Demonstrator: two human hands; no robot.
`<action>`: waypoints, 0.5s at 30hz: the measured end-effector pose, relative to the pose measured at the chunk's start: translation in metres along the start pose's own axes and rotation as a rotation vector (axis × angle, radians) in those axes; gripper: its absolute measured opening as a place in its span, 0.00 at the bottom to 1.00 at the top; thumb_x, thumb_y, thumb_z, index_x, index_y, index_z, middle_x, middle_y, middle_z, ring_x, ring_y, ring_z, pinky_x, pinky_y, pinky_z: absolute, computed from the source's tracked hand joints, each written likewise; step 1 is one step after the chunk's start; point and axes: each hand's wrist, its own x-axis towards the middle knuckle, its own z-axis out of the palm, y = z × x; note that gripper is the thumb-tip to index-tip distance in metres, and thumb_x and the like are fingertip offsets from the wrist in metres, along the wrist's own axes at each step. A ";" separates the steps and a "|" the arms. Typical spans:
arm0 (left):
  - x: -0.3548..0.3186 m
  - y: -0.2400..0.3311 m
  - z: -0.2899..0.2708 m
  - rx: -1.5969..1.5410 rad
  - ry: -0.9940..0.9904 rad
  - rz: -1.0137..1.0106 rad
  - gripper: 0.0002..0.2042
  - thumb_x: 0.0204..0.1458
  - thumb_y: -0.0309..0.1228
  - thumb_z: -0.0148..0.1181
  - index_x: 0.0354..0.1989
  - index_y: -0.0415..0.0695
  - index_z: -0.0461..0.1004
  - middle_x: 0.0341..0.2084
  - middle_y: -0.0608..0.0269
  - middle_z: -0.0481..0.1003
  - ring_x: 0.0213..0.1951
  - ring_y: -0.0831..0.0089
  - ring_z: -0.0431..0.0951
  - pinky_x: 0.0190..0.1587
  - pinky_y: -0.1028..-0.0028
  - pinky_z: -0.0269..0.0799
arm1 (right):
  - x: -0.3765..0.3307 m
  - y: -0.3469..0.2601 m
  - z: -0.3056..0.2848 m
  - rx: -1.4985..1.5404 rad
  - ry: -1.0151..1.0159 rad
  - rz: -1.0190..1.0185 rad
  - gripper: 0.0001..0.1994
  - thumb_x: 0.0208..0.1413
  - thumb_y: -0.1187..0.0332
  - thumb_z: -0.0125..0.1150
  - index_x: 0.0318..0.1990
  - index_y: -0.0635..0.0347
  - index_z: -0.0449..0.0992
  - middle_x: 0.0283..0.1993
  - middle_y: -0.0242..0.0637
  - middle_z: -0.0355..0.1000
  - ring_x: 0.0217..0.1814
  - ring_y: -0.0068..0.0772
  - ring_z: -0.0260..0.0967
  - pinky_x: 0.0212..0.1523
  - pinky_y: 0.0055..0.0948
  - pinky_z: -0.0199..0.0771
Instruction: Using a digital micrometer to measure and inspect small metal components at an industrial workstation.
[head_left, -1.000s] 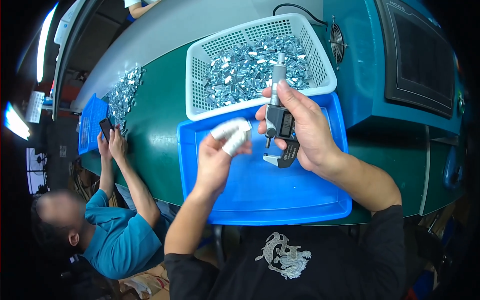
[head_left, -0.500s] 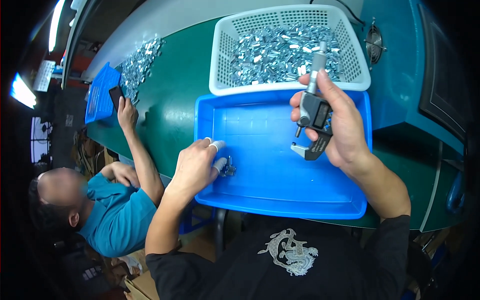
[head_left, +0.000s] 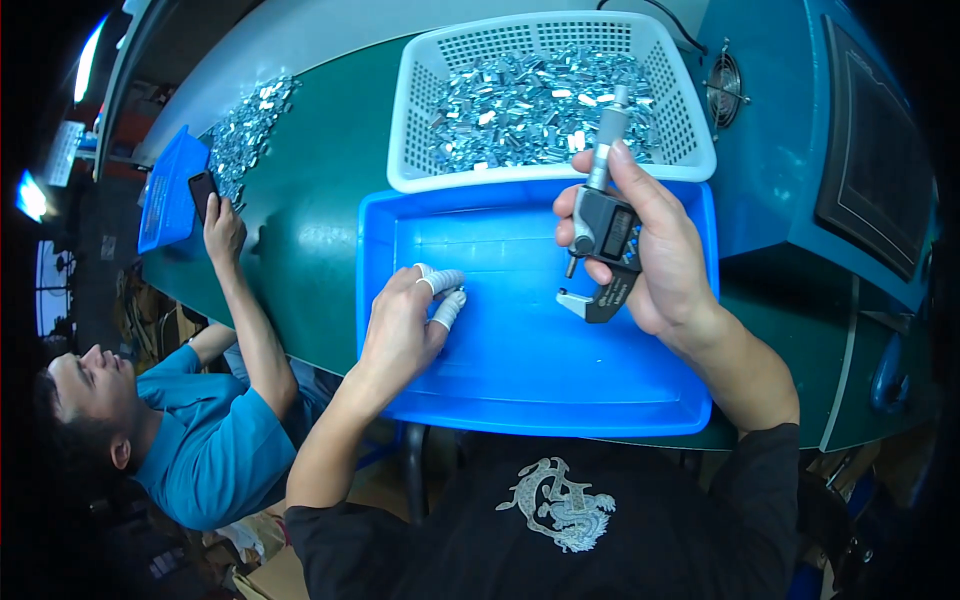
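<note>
R hand (head_left: 665,240) grips digital micrometer (head_left: 603,226), pale print (head_left: 618,292) on dk frame (head_left: 600,308), over blue plastic tray (head_left: 540,350). L hand (head_left: 395,325) in ribbed white finger cots (head_left: 443,282), tips near-pinched over tray; can't tell if holding. Behind: perforated basket (head_left: 440,184), shiny metal pcs (head_left: 540,100).

Green table (head_left: 310,150) carries blue tray (head_left: 540,350), white basket (head_left: 412,110), metal pieces (head_left: 245,130), teal machine (head_left: 765,175) and, apparently, a blue basket (head_left: 168,200).

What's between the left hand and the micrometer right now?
In the head view, only the floor of the blue plastic tray shows between the left hand and the digital micrometer, which the right hand holds.
</note>
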 end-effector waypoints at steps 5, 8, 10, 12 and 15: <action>0.019 0.038 0.004 -0.943 -0.073 -0.256 0.09 0.55 0.26 0.56 0.43 0.37 0.72 0.35 0.61 0.76 0.36 0.74 0.76 0.34 0.76 0.72 | 0.002 0.000 -0.002 0.009 -0.004 0.004 0.21 0.64 0.51 0.41 0.49 0.61 0.65 0.33 0.40 0.72 0.29 0.24 0.72 0.15 0.17 0.64; 0.026 0.053 0.008 -1.230 -0.064 -0.282 0.11 0.57 0.27 0.53 0.46 0.38 0.70 0.36 0.61 0.74 0.35 0.75 0.75 0.33 0.78 0.70 | 0.003 0.000 -0.003 0.012 0.006 -0.003 0.21 0.64 0.51 0.41 0.49 0.62 0.65 0.33 0.40 0.72 0.29 0.24 0.72 0.15 0.18 0.64; 0.030 0.061 0.011 -1.282 0.123 -0.235 0.13 0.56 0.26 0.55 0.49 0.38 0.69 0.36 0.61 0.74 0.36 0.77 0.74 0.33 0.79 0.69 | 0.004 0.000 -0.003 0.015 -0.029 -0.010 0.21 0.64 0.51 0.41 0.49 0.62 0.66 0.33 0.40 0.72 0.29 0.24 0.72 0.16 0.18 0.64; 0.030 0.065 0.012 -1.335 0.121 -0.262 0.15 0.56 0.25 0.55 0.51 0.38 0.68 0.36 0.61 0.74 0.37 0.78 0.73 0.34 0.79 0.68 | 0.005 0.001 -0.003 0.021 -0.018 -0.015 0.22 0.64 0.51 0.41 0.49 0.63 0.66 0.33 0.40 0.72 0.29 0.24 0.72 0.16 0.18 0.64; 0.030 0.066 0.014 -1.473 0.015 -0.307 0.14 0.55 0.25 0.55 0.50 0.38 0.70 0.39 0.60 0.73 0.35 0.76 0.73 0.38 0.78 0.67 | 0.004 -0.001 -0.004 0.025 -0.004 -0.005 0.22 0.64 0.50 0.41 0.49 0.62 0.66 0.33 0.39 0.72 0.29 0.24 0.72 0.16 0.17 0.64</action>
